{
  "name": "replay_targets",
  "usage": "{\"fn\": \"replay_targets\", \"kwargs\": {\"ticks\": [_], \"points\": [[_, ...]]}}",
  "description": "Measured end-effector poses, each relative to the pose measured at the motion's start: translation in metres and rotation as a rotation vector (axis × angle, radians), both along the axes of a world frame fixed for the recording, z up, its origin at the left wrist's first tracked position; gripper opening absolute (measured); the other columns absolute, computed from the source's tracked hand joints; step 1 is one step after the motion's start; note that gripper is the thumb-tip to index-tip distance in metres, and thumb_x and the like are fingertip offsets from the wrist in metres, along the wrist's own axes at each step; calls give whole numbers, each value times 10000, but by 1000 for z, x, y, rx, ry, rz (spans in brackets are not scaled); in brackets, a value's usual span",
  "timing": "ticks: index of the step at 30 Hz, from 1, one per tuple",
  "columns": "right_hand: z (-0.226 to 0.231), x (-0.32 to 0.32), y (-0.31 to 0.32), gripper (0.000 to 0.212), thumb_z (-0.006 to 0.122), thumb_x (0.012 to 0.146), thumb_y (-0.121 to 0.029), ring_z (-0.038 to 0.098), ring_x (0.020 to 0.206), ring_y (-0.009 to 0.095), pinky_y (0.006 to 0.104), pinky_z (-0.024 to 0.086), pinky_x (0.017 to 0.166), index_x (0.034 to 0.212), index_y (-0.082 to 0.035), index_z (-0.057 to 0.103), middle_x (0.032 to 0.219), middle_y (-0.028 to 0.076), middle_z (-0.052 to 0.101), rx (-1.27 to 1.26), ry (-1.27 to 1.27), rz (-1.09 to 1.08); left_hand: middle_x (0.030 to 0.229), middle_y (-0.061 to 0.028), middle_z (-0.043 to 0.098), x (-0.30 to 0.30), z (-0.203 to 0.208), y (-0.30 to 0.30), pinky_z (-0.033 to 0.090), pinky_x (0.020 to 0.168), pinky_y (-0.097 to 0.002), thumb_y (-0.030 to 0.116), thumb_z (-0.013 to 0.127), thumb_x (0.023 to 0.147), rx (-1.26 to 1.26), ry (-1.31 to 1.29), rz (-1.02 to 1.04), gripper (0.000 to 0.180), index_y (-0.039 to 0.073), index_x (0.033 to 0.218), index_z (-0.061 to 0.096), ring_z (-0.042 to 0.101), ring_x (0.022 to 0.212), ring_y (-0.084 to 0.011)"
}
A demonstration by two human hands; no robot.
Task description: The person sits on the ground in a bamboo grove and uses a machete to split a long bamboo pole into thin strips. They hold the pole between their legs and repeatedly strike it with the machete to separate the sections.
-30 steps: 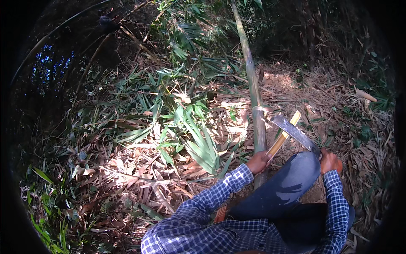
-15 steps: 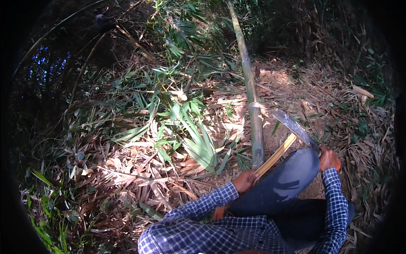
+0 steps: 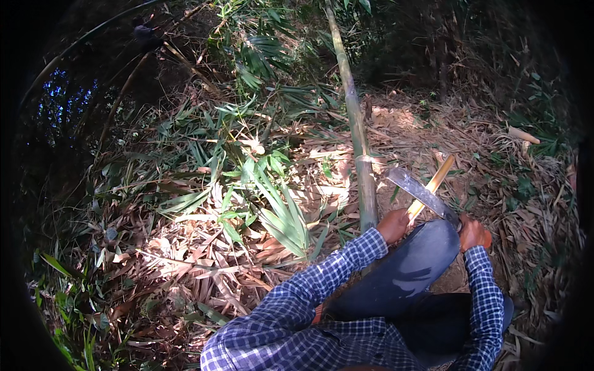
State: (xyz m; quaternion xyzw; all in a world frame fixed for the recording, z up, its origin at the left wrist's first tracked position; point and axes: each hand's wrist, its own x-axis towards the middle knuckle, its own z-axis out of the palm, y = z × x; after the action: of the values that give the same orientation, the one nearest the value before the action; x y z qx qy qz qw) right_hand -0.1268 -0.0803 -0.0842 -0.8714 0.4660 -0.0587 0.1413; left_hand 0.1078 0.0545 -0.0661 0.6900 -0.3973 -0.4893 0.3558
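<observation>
Pinched in my left hand (image 3: 394,226) is the lower end of a pale yellow split bamboo strip (image 3: 442,171), which slants up and to the right. My right hand (image 3: 475,234) is closed on a machete, its grip mostly hidden in the fingers. The broad grey machete blade (image 3: 408,183) points up and left and crosses the strip partway along, close to or touching it. Both hands are at my raised knee (image 3: 430,247) in blue jeans, the left on its near-left side, the right against its right side.
A long green bamboo pole (image 3: 355,117) runs from beside my left hand into the far undergrowth. Dry leaf litter (image 3: 192,253) and cut green leaves (image 3: 281,216) cover the ground. A short bamboo piece (image 3: 523,135) lies at the right. A dark figure, apparently a person (image 3: 146,36), is far left.
My left hand has moved up and right, pushing the bamboo strip forward so that its far end now extends past the blade. My right hand and machete have barely shifted.
</observation>
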Motion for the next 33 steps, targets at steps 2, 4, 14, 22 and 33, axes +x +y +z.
{"fn": "replay_targets", "kwargs": {"ticks": [2,4,14,22,33], "points": [[-7,-4,0,265,673,728,-130,665,753,388,481,523,680,979,-55,631,764,225,664,-20,4,-4,595,10,484,1,-1,33,385,419,-249,297,400,1019,24,24,-9,301,50,892,516,451,452,-81],[3,-2,8,234,612,746,-84,656,754,391,486,512,681,977,-57,633,767,224,661,-10,17,-6,593,9,480,5,-6,79,386,431,-247,311,399,1020,17,17,-28,311,54,892,517,447,452,-77],[-19,-9,-4,288,677,725,-94,667,711,381,471,528,663,1009,-53,651,747,231,661,-4,-13,-22,575,19,450,23,-2,60,369,387,-251,296,390,1021,154,-8,78,326,52,838,505,433,426,-78],[-10,-1,3,275,703,709,-128,661,696,388,479,521,649,967,-52,645,734,228,658,-55,-36,2,595,12,474,7,-8,-25,387,384,-238,255,400,1012,33,90,-6,271,66,839,491,440,427,-76],[-24,-8,4,249,700,720,-152,654,701,398,486,510,661,928,-41,620,730,224,658,-58,-38,1,640,-9,509,16,-17,140,432,577,-301,341,417,1012,63,-85,-16,354,43,855,531,494,585,-110]]}}
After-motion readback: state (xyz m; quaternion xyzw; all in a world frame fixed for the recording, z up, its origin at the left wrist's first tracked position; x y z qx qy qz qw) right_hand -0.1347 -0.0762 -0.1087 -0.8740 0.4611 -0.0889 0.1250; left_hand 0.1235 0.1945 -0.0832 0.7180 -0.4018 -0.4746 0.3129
